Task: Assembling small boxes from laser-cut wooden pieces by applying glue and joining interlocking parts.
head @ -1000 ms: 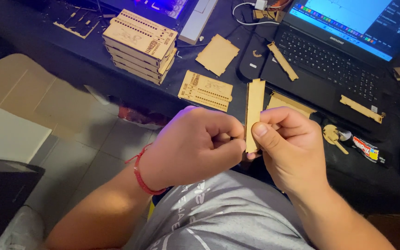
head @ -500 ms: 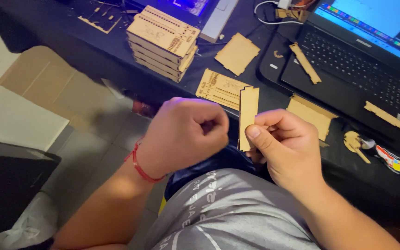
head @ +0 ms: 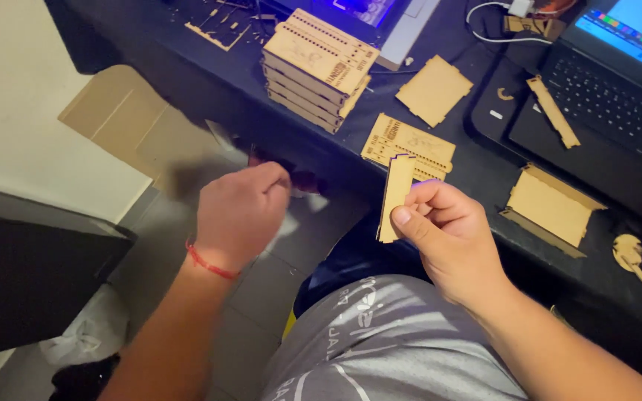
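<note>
A dark desk fills the upper half of the view, with one open laptop on its right side, its screen cut off by the top edge and its body by the right edge. Left of the desk, one sheet of brown cardboard leans near the pale wall, above a grey tiled floor. On the desk stands one stack of laser-cut wooden panels; it looks four or five layers deep, though the exact count is hard to read from this angle. Flat single pieces lie around it: one plain panel right of the stack, one slotted panel near the desk's front edge, one tabbed panel by the laptop, and one narrow strip lying on the laptop's deck. The right hand pinches one narrow wooden strip piece between thumb and curled fingers, holding it upright in front of the desk's front edge, just below the slotted panel. The left hand, with one red cord bracelet at the wrist, is curled into a loose fist well apart from the strip; it is blurred, and I cannot tell whether anything is inside it. Small scraps at the far right edge are cut off and unclear.
</note>
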